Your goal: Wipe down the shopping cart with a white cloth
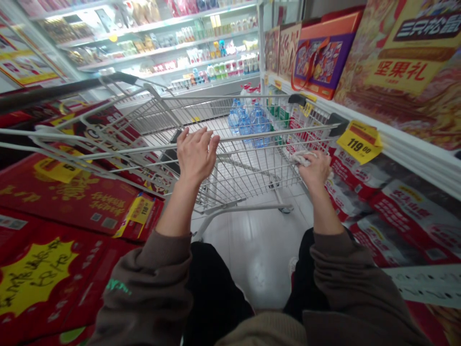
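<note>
Directly ahead of my body, the shopping cart lies with its long axis running left to right, dark handle toward the left end and black corner cap at the right. My left hand is at the near top rail, fingers slightly apart and loosely bent over it; I cannot tell how firmly they press. My right hand is nearer the capped end, below the rail, fingers clamped on a white cloth. The cloth is bunched, soft and creased, just beside the wire side. The rails are smooth, rounded and pale grey; the basket walls are thin wire in a narrow grid. Beyond the basket, blue-tinted water bottles stand on glossy pale floor tiles. Beside my right hand are red-and-white packs with shiny film surfaces.
</note>
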The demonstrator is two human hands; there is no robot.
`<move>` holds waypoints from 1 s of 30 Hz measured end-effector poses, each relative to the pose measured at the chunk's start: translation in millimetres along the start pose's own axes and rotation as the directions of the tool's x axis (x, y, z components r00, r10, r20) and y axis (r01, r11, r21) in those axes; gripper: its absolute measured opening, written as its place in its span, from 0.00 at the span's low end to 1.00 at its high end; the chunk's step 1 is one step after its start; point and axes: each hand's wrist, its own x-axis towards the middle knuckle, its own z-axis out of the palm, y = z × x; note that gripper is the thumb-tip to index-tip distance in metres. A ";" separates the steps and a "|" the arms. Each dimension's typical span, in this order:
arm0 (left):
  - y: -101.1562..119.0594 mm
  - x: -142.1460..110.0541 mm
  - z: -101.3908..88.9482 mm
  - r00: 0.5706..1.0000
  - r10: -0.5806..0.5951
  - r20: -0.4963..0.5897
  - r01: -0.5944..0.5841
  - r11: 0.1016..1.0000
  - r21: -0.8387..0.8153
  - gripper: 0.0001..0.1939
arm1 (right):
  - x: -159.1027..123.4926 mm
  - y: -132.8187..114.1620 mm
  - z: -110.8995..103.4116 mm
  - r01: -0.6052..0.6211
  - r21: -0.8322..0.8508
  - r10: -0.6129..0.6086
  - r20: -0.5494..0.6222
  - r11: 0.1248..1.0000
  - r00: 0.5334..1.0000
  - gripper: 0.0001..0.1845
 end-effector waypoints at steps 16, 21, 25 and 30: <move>1.3 -0.6 -0.9 1.000 -0.007 0.004 0.007 1.000 -0.022 0.30 | 9.0 20.8 -1.7 0.020 0.013 -0.019 -0.062 1.000 0.998 0.09; 0.0 -1.1 -0.7 1.000 0.015 -0.018 -0.015 1.000 -0.002 0.29 | 15.2 27.4 -3.9 0.010 0.059 0.002 -0.199 0.998 0.980 0.11; 0.4 -1.4 -0.7 1.000 0.012 -0.014 -0.011 0.999 0.036 0.31 | 23.3 28.3 -3.2 0.051 0.060 -0.030 -0.303 0.997 0.952 0.15; -0.8 -0.9 0.8 0.999 0.040 -0.036 -0.037 0.997 0.061 0.33 | 20.5 39.8 5.0 -0.067 0.072 0.078 -0.162 0.995 0.984 0.13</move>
